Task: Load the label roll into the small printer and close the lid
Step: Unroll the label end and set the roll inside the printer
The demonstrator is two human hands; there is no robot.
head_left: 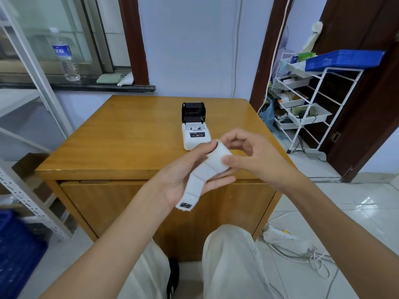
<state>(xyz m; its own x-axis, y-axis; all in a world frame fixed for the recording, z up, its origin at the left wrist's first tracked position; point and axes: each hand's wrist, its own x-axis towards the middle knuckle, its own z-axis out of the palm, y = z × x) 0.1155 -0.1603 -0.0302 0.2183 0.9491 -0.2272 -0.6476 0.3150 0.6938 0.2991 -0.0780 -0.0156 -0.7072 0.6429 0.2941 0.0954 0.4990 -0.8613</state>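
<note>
A small white printer point(195, 137) stands on the wooden table point(121, 143), its black lid point(193, 112) tipped up and back so the empty roll bay shows. In front of it, above the table's near edge, both hands hold a white label roll point(218, 157). My left hand point(183, 180) cradles the roll from below, and a loose strip of labels point(192, 190) with a black mark at its end trails down over the palm. My right hand point(248, 154) pinches the roll's right side with thumb and fingers.
A white wire rack point(306, 104) with trays and a blue basket point(343, 59) stands to the right of the table. A water bottle point(67, 59) sits on the window sill at left. Metal shelving point(28, 186) and a blue crate point(15, 251) are at left. Cables and a power strip point(287, 238) lie on the floor.
</note>
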